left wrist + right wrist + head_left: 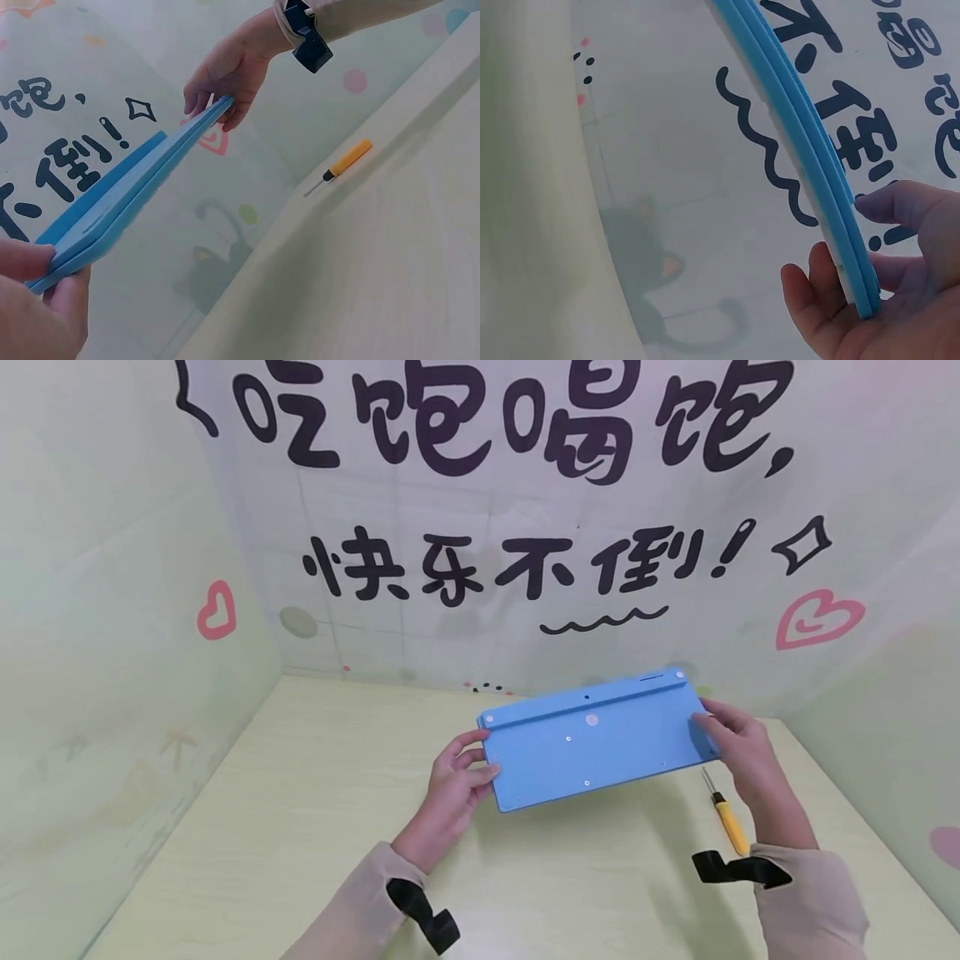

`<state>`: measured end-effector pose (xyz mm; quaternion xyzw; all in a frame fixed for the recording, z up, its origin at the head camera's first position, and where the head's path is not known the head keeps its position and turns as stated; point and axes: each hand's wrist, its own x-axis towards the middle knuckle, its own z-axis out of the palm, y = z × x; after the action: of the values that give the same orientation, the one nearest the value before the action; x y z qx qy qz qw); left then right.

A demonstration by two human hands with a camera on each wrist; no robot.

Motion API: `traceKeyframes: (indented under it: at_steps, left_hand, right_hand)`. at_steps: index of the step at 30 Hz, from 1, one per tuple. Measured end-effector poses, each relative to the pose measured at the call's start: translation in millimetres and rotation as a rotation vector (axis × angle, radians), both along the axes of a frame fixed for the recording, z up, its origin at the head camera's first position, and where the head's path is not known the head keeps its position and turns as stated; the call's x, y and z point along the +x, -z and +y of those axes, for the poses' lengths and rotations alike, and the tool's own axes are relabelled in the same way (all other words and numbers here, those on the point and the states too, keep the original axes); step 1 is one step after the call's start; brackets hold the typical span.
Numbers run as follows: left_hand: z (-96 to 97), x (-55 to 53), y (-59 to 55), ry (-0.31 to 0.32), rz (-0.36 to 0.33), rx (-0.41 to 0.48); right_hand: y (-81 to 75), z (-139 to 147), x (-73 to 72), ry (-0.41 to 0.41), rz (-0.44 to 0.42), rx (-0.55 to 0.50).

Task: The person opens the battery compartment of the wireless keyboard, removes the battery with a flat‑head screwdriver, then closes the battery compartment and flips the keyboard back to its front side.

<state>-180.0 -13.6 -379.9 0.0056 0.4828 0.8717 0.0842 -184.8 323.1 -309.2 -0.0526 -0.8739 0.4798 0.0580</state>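
A flat blue keyboard (600, 735) is held up above the table, tilted, with its underside towards the head camera. A raised bar, pale round feet and small screw holes show on that side. My left hand (459, 781) grips its left end, thumb on the underside and fingers behind. My right hand (738, 747) holds the other end, thumb on the underside near the corner. In the right wrist view the keyboard (802, 150) appears edge-on, with a pale strip along its far face. The keys are hidden from the head camera.
On the table (300, 827), below my right hand, lies a screwdriver (729, 822) with a yellow and black handle. A printed cloth wall (450, 643) with large black lettering stands behind, and side walls close in left and right. Black straps (423, 914) hang from both sleeves.
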Motion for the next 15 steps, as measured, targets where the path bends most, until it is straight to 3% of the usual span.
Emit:
traceKeyframes:
  at_steps: [6, 15]
  left_hand:
    - [-0.7, -3.6, 2.0, 0.038, -0.005, -0.025]
    - [-0.4, -13.4, 7.6, 0.145, -0.024, -0.083]
  right_hand:
    - [12.7, -1, -4.6, 0.002, -0.048, 0.089]
    - [26.8, 11, -2.9, -0.059, -0.209, 0.136]
